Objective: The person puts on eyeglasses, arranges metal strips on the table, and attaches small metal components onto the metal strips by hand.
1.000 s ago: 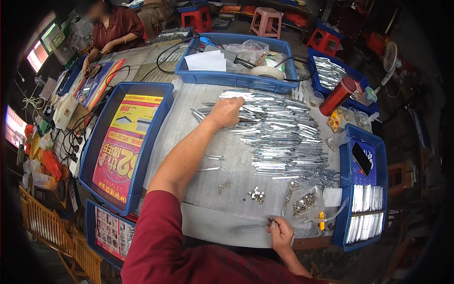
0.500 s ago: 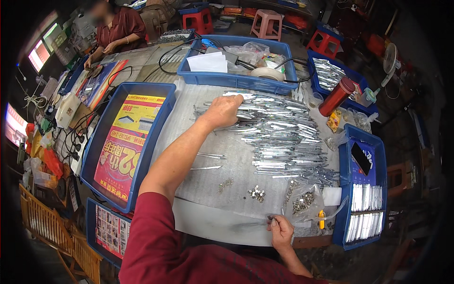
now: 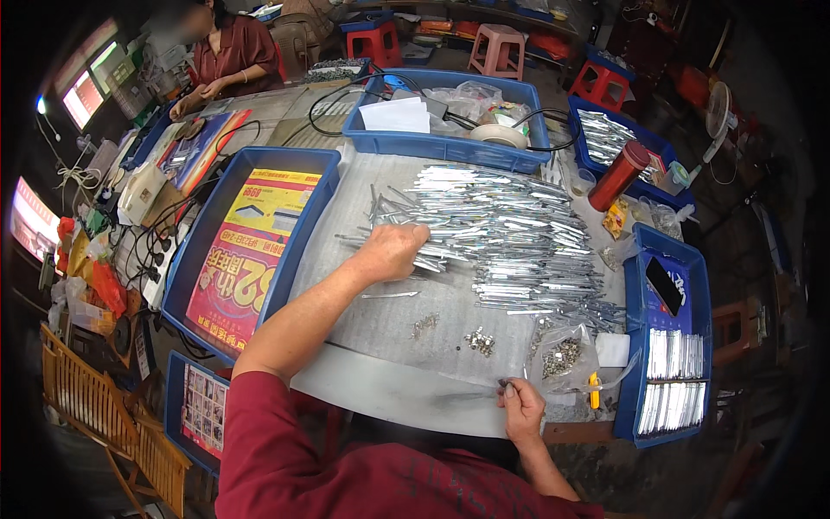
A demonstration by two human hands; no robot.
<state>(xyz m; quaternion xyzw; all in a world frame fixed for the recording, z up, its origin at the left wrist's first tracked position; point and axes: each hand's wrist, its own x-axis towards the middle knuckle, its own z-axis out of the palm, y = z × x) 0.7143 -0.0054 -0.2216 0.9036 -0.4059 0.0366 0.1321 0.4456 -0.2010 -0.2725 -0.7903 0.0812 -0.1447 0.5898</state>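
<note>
At centre frame the left hand's (image 3: 395, 252) grip holds metal strips (image 3: 444, 254), apparently gathering, which next requires alignment; the right hand's (image 3: 525, 412) grip, lower right, is indeterminable from here.

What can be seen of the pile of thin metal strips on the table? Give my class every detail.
The pile of thin metal strips is a broad, uneven heap, silvery-grey and shiny in places. Most strips lie roughly crosswise, overlapping; those at its upper left splay at various angles. It rests on the pale tabletop, nearer the wearer than a blue tray. The left hand is at its left side, among strips.
</note>
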